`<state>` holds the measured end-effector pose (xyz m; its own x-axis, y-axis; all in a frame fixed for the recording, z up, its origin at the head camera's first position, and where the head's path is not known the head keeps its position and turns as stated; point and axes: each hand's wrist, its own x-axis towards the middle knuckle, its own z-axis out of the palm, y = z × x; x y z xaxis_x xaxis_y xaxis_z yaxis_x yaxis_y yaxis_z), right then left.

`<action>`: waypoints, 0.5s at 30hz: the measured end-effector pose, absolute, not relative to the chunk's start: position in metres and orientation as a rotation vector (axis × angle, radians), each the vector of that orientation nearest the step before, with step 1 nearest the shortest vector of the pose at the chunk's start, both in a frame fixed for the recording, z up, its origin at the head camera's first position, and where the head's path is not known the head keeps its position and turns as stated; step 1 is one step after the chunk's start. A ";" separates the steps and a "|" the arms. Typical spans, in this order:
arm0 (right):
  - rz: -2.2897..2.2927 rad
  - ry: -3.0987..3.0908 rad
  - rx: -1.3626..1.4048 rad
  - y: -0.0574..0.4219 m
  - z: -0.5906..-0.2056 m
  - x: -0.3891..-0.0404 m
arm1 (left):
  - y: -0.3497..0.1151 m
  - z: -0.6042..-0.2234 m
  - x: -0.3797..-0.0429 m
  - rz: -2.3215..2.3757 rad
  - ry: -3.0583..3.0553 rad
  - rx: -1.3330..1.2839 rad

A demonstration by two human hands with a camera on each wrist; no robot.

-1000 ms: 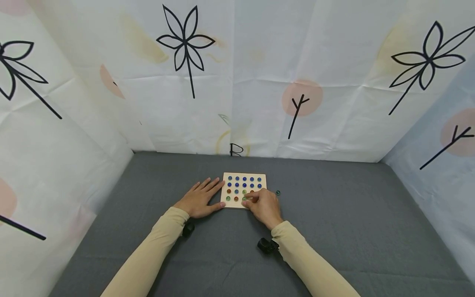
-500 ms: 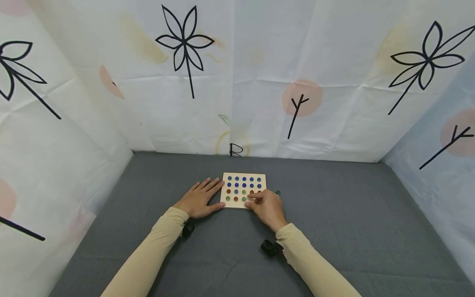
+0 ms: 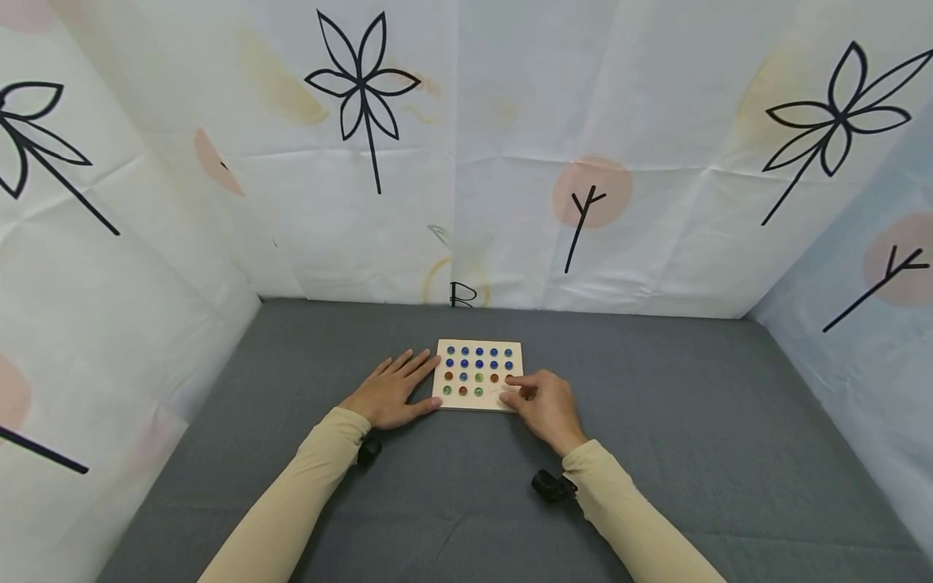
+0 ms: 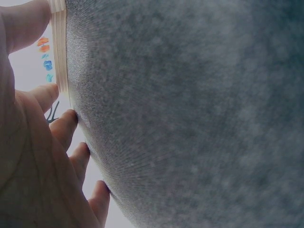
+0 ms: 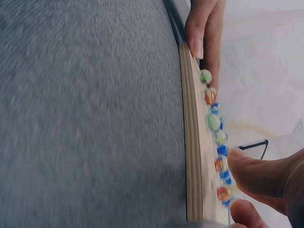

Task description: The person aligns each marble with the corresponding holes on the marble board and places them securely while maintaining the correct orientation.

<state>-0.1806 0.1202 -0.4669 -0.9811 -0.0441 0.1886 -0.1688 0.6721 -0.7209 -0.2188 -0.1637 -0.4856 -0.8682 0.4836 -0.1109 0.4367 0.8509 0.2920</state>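
A pale wooden board [image 3: 488,400] with rows of glass marbles lies flat on the table. Blue marbles [image 3: 479,351] fill its two far rows; orange, green and blue ones sit in the nearer rows. In the front row, a green marble [image 3: 478,392] sits left of bare spots. My left hand [image 3: 395,394] lies with fingers spread, its thumb and index fingertips at the board's left edge. Over the right end hovers my right hand [image 3: 547,405], thumb [image 5: 256,175] and index finger apart, nothing visible between them. Layered plywood [image 5: 192,142] shows along the board's side in the right wrist view.
Dark grey cloth [image 3: 692,421] covers the table around the board. White printed fabric walls [image 3: 503,210] rise at the back and both sides. A black wrist camera [image 3: 550,487] sits under the right wrist.
My right hand has moved right, away from the green marble in the front row, uncovering it and bare spots beside it. The loose green marble at the right is now hidden. The left hand stays put.
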 end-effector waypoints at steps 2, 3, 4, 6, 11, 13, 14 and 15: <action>1.194 -2.735 0.158 0.125 -0.467 -0.181 | -0.164 -0.487 -0.219 0.395 2.853 0.715; 1.187 -2.738 0.151 0.127 -0.467 -0.182 | -0.164 -0.487 -0.218 0.397 2.854 0.716; 1.184 -2.742 0.143 0.129 -0.467 -0.182 | -0.164 -0.487 -0.218 0.396 2.854 0.716; 1.169 -2.745 0.134 0.133 -0.467 -0.182 | -0.164 -0.486 -0.218 0.390 2.852 0.712; 1.128 -2.749 0.133 0.142 -0.467 -0.183 | -0.162 -0.477 -0.215 0.385 2.835 0.703; 1.118 -2.752 0.129 0.145 -0.467 -0.183 | -0.161 -0.476 -0.214 0.393 2.837 0.710; 1.113 -2.751 0.131 0.147 -0.467 -0.183 | -0.161 -0.476 -0.215 0.392 2.838 0.713; 1.109 -2.752 0.129 0.148 -0.467 -0.184 | -0.161 -0.476 -0.214 0.397 2.840 0.718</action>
